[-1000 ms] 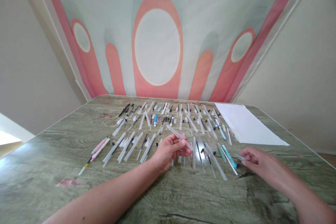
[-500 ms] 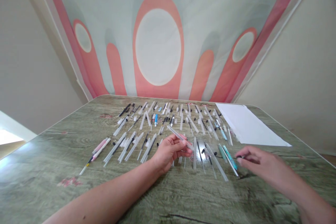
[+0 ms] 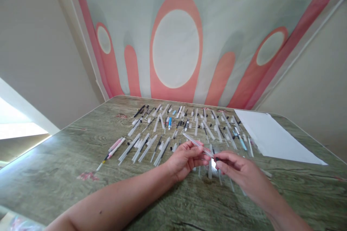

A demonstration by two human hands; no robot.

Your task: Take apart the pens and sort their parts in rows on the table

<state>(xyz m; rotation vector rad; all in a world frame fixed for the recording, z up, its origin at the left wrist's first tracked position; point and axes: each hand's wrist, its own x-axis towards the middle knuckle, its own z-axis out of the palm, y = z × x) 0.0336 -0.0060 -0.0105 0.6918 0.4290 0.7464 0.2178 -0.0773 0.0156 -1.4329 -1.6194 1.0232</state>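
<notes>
My left hand [image 3: 184,160] is closed on a clear pen barrel [image 3: 193,139], its far end pointing up and to the left. Close to the barrel's near end, my right hand [image 3: 241,173] pinches a small black pen plug [image 3: 217,159]. Whether plug and barrel touch cannot be made out. Under and beside both hands lie more pen parts, partly covered, among them a clear barrel [image 3: 210,169]. To the left are further clear barrels [image 3: 148,148] with dark refills and small black plugs.
Pen parts lie in rows across the wood-patterned table [image 3: 67,155]. A pink pen [image 3: 116,148] in pieces lies at the left, a blue pen piece [image 3: 170,123] in the middle. White paper [image 3: 279,137] covers the right back. A patterned backdrop [image 3: 225,7] stands behind.
My right hand has moved left with the black plug, from beside the teal pen parts to the barrel's near end. My left hand still holds the barrel. The view has shifted slightly.
</notes>
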